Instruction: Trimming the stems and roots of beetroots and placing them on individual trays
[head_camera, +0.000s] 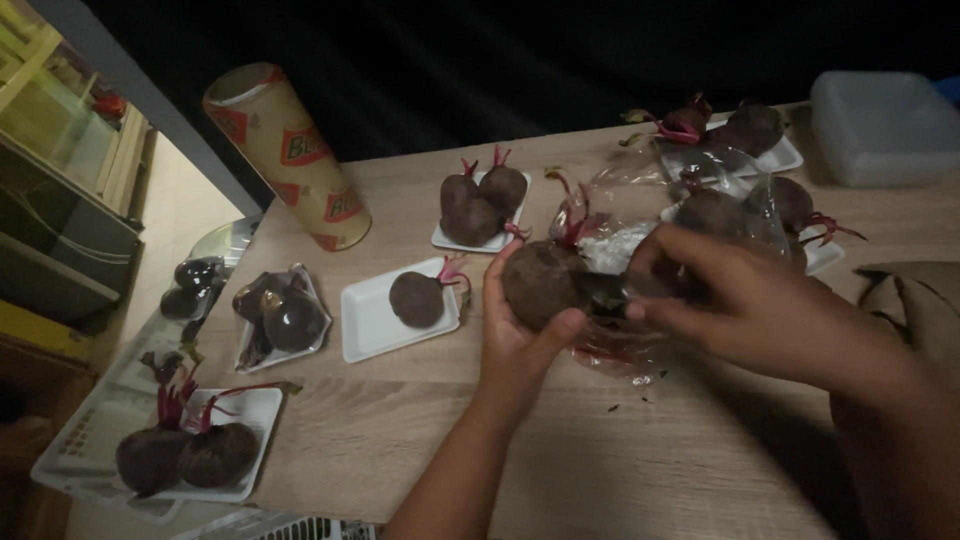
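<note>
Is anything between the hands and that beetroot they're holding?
Partly. The left hand cups the beetroot with bare skin. The right hand grips crinkled clear plastic wrap bunched at the beetroot's right side.

Bare tabletop (650, 450) before crowded trays (375, 325)

Dim light, wooden table (640, 460), black backdrop (560, 60).

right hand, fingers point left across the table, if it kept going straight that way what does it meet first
Almost at once, the beet cupped in the left hand: the right hand already has its fingertips at the clear plastic wrap beside it. Depth is unclear; farther left lies the one-beet tray.
</note>
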